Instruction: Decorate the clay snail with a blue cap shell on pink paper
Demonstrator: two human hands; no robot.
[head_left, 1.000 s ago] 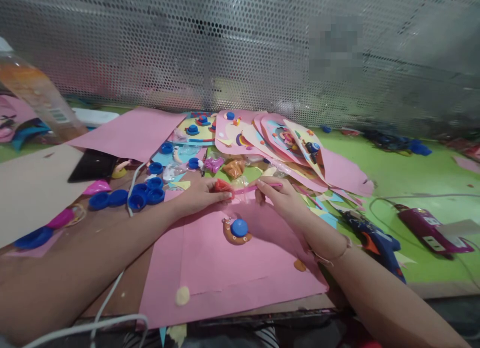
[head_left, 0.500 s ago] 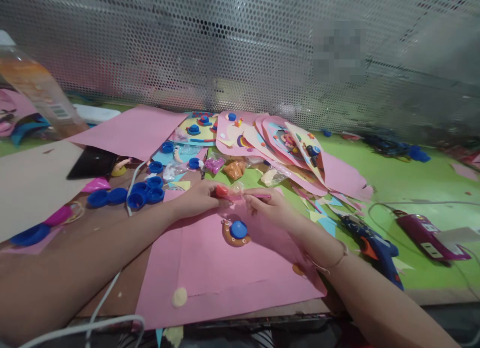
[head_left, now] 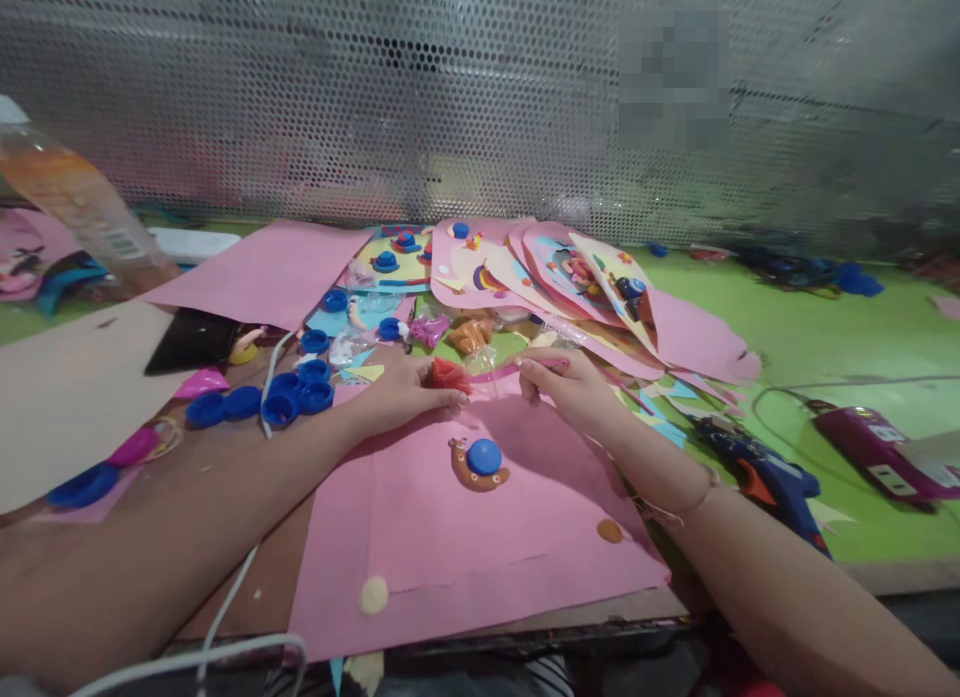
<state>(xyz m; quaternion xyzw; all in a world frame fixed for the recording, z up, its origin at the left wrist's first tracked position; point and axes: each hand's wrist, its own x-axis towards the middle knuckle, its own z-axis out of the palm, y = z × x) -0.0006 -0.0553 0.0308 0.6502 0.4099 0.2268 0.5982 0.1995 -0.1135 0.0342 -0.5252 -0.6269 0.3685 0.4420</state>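
My left hand (head_left: 409,389) is closed on a small clear bag of red clay (head_left: 448,375) near the top edge of the pink paper (head_left: 420,537). My right hand (head_left: 555,382) pinches a thin pink tool (head_left: 553,363), a short way right of the bag. Below both hands, a brown clay snail (head_left: 480,480) with a blue cap (head_left: 484,457) as its shell lies on the paper. A pale clay disc (head_left: 373,596) sits at the lower left of the paper and a brown disc (head_left: 610,530) at the right.
Several blue caps (head_left: 280,409) and a white cable (head_left: 268,387) lie left. Decorated cards (head_left: 480,267) and bagged clay (head_left: 471,335) are behind the hands. A blue glue gun (head_left: 780,487) and purple power strip (head_left: 877,452) lie right; a bottle (head_left: 82,202) stands far left.
My right hand has moved right and slightly up with the pink tool, away from my left hand. More of the red bag shows. The whole view has shifted a little.
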